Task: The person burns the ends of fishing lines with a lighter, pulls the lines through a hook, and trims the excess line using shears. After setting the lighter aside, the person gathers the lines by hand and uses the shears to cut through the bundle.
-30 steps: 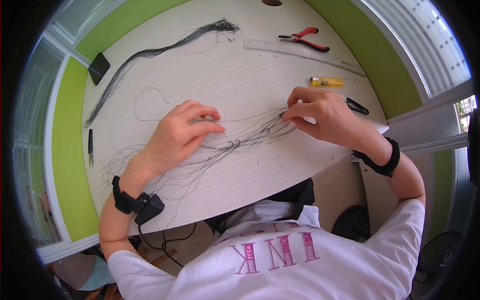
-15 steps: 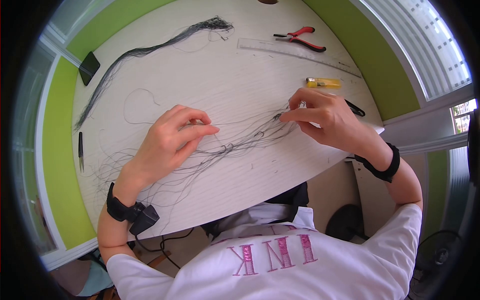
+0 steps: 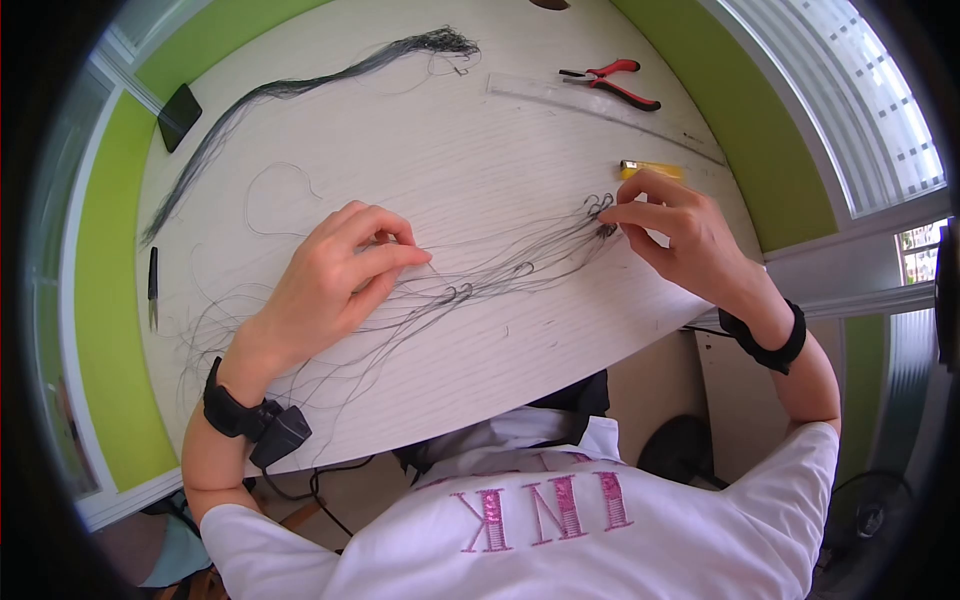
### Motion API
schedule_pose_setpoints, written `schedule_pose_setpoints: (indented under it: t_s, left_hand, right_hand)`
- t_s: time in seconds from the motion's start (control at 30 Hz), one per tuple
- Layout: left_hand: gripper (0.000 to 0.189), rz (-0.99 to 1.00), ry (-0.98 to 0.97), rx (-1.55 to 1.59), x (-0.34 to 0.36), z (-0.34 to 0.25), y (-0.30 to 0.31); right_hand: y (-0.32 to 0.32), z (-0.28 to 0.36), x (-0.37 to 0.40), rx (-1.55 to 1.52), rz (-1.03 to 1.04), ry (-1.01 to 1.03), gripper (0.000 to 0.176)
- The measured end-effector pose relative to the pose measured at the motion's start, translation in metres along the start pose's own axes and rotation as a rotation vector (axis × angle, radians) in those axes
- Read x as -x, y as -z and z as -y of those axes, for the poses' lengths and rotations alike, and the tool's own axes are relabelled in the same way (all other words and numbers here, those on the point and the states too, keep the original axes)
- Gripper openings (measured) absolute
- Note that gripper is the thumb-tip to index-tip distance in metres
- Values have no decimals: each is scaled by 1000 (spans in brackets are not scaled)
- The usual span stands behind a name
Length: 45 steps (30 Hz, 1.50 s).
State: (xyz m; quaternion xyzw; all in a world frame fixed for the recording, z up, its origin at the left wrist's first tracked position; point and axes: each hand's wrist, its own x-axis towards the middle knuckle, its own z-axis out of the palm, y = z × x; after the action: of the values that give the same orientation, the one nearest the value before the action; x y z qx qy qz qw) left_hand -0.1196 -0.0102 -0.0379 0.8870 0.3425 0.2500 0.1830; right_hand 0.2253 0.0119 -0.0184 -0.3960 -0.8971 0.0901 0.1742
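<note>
Fine dark fishing lines (image 3: 385,325) spread loosely over the desk, with small fish hooks (image 3: 460,292) lying among them. At their right end a bunch of fish hooks (image 3: 598,205) sits together. My right hand (image 3: 680,225) is closed there, its thumb and index finger pinching at the hooks; the exact contact is partly hidden. My left hand (image 3: 340,275) hovers over the middle of the lines with its thumb and index fingertip pressed together on a thin fishing line, a short end of which shows below the fingertips.
A second long bundle of lines with hooks (image 3: 285,90) lies at the back left. Pliers with red handles (image 3: 620,85), a clear ruler (image 3: 590,110) and a yellow lighter (image 3: 655,170) are at the right. Small scissors (image 3: 153,285) and a dark flat object (image 3: 180,118) lie left. Green panels (image 3: 115,300) border the desk.
My right hand has shifted slightly right and up, and the bunch of hooks by its fingertips shows more fully. My left hand stays pinched in nearly the same place. The view has moved slightly.
</note>
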Motion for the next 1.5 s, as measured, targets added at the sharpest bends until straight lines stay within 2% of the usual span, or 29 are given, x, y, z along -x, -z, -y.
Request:
schedule_pose_setpoints:
  t_s: [0.13,0.2,0.33,0.63,0.87,0.93,1.03,1.23,1.5]
  left_hand:
    - [19,-37,-6,23,1,0,2]
    - [19,-34,-12,45,1,-2,1]
    - [19,-29,-13,72,4,-4,-4]
    - [16,-23,-55,38,5,-9,-1]
    - [14,-27,-30,114,7,-4,-9]
    - [13,-6,11,169,7,-5,-9]
    - [13,4,37,200,7,-6,-11]
    - [12,0,24,177,7,-6,-12]
    - [13,24,-38,136,7,-6,-12]
  right_hand:
    - [-6,23,-10,-52,-48,110,18]
    - [-8,41,-16,-128,28,176,22]
    - [-23,56,-31,-167,50,260,13]
    - [-48,77,-45,-184,56,405,11]
    - [-50,80,-43,-186,110,413,12]
    - [-52,79,-45,-207,40,371,11]
    - [-48,80,-50,-186,68,332,11]
    - [-55,77,-59,-147,-25,332,9]
    - [-54,77,-60,-136,76,275,5]
